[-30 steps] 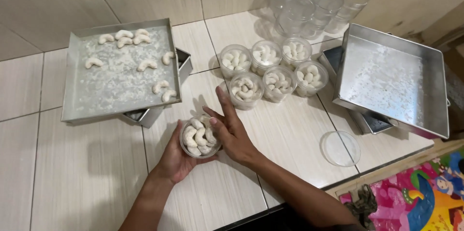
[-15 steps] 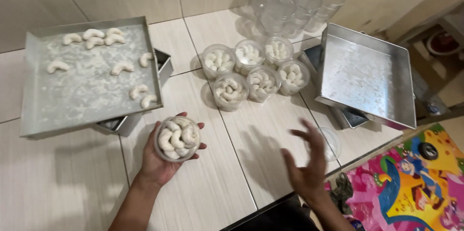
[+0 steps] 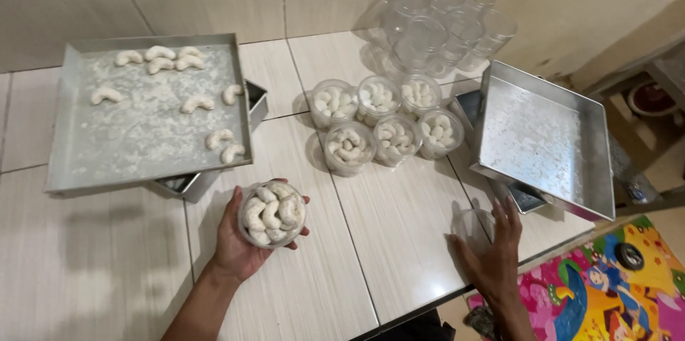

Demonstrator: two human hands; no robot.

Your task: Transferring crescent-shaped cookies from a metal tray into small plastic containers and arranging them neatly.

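Observation:
My left hand [image 3: 239, 245] cups a round clear jar [image 3: 272, 213] filled with white crescent cookies, held just above the tiled floor. Off to the right, my right hand [image 3: 494, 259] rests with spread fingers on a clear round lid [image 3: 472, 225] lying on the floor near the lower right tray. Whether the fingers grip the lid is unclear.
A metal tray [image 3: 85, 163] at left holds several sugared crescent cookies [image 3: 196, 103] and sits on another tray. Several filled jars [image 3: 385, 123] stand in the middle. Empty clear jars [image 3: 439, 23] are stacked behind them. An empty metal tray [image 3: 546, 141] lies at right; a colourful mat [image 3: 606, 284] at lower right.
My right hand left the jar, swung to the right and came down on the clear lid. My left hand kept the filled jar and lifted it slightly.

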